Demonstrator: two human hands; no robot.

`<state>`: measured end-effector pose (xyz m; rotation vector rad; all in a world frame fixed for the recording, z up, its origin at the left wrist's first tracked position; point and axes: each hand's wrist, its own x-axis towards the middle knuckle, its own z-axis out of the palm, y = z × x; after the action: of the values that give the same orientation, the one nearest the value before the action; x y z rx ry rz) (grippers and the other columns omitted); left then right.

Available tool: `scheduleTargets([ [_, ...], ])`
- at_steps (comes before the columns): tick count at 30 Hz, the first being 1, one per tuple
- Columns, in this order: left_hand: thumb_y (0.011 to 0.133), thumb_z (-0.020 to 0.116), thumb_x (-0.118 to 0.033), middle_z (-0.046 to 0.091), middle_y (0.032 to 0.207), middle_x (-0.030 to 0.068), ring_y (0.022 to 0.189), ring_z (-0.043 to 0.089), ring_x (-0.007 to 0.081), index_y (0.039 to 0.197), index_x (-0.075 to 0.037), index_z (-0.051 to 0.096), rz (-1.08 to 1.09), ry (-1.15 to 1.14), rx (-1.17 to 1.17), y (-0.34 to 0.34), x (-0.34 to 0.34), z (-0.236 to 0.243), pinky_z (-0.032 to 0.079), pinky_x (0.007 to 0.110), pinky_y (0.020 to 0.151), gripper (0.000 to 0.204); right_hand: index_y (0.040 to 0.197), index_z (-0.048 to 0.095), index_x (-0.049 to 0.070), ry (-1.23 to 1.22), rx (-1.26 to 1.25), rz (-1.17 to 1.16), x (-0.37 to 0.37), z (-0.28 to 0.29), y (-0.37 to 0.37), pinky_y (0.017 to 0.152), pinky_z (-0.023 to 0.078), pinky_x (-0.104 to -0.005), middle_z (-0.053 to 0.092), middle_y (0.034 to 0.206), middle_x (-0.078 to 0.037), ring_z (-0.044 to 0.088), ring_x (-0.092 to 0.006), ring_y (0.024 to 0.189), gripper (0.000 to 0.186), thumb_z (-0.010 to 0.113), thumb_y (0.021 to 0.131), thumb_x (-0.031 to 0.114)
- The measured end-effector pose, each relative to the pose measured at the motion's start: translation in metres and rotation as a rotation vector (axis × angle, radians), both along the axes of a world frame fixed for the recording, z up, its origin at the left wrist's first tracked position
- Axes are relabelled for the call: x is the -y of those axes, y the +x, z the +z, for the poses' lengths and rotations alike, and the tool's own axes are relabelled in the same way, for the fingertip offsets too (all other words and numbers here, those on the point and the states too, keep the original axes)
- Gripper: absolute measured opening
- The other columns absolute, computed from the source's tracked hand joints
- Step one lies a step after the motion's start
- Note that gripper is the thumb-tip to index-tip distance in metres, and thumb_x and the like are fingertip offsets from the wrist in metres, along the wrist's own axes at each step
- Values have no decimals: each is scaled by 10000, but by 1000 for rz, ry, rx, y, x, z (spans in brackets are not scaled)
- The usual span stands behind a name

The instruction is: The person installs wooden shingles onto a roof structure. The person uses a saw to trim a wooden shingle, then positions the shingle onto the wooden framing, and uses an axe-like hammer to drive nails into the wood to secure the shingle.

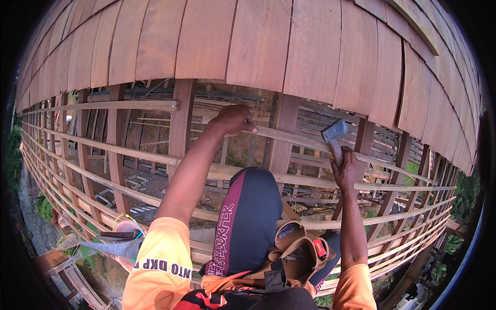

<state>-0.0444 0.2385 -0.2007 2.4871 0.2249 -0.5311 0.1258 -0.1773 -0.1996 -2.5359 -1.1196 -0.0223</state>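
My left hand [233, 120] is closed around the left end of a thin wooden batten [294, 137], just below the lower edge of the shingles. The batten runs to the right across the dark rafters and slopes down toward the right in view. In my right hand [345, 168] is a hammer [335, 130], gripped by its handle with the metal head pointing up. The hammer head is close to the batten near a rafter; whether they touch I cannot tell. No nail can be made out at either hand.
Overlapping wooden shingles [258, 46] cover the upper part. Another batten [129, 105] ends at a rafter [180, 124] on the left. Several battens cross below, with open gaps down to the ground. A brown tool pouch [305, 253] hangs beside my bent leg [253, 217]. A saw-like blade [116, 248] lies lower left.
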Motion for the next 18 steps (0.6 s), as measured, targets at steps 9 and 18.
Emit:
scheduleTargets([
  [9, 668, 828, -311, 591, 1021, 99, 1037, 603, 286, 947, -81, 659, 22, 394, 651, -26, 21, -14, 495, 431, 908, 399, 1094, 514, -5, -44, 15, -93, -15, -18, 19, 864, 438, -528, 561, 1022, -239, 539, -447, 978, 412, 760, 782, 105],
  [18, 689, 815, -320, 591, 1098, 105, 1102, 564, 301, 1046, -67, 669, 220, 395, 650, -67, -48, -15, 451, 437, 981, 461, 1075, 512, -13, -10, 80, 36, -94, -22, 12, 838, 430, -522, 566, 988, -246, 541, -451, 944, 418, 780, 787, 130],
])
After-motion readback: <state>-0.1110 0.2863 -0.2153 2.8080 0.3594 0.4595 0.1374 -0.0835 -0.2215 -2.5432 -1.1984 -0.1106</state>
